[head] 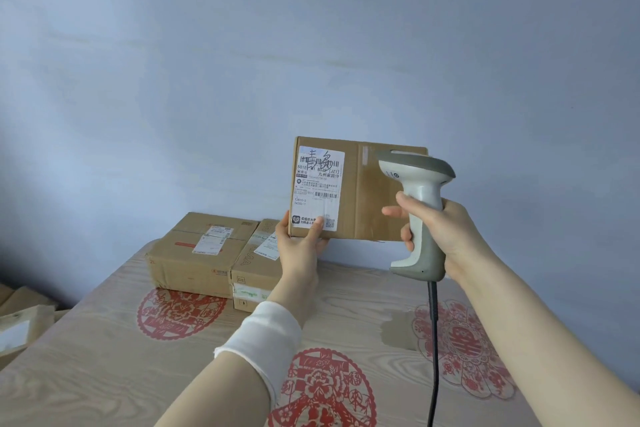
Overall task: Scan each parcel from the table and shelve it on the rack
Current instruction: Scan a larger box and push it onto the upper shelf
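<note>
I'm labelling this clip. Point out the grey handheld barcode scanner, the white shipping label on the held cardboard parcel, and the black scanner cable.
Grey handheld barcode scanner (pixel 424 195): head view, its pale neck.
White shipping label (pixel 320 185): head view, label's middle.
Black scanner cable (pixel 435 340): head view, midway down.

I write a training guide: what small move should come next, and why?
Probably swing the scanner toward the label: the left hand holds the parcel upright, label showing, while the right hand grips the scanner before the parcel's bare half.
</note>
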Demonstrator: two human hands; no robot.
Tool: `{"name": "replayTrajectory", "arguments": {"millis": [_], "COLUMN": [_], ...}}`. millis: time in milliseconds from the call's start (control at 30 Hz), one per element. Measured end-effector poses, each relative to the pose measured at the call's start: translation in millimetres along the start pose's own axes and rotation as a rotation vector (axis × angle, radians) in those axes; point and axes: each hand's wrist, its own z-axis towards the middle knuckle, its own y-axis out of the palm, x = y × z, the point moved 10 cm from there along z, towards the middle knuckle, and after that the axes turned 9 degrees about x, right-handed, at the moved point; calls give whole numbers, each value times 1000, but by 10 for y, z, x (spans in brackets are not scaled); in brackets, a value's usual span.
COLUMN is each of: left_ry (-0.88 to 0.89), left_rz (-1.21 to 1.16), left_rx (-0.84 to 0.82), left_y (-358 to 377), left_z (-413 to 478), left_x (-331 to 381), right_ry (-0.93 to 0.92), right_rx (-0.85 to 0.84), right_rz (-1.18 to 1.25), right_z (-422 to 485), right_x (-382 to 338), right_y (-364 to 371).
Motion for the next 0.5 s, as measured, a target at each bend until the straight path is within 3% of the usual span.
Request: {"name": "replayTrajectory", "arguments": {"millis": [300, 500], "left_ry": [117, 265], "left_rz": [8, 9], "left_rx": [155, 292], "left_y": [-512, -1164], "left_z": [-61, -199], "left_x": [666, 1373], "right_ry": [-115, -155], "right_rx": [28, -84], "right_rz": [79, 111], "right_z": [207, 140], "right_x": [-178, -208], "right_y": [147, 816]}}
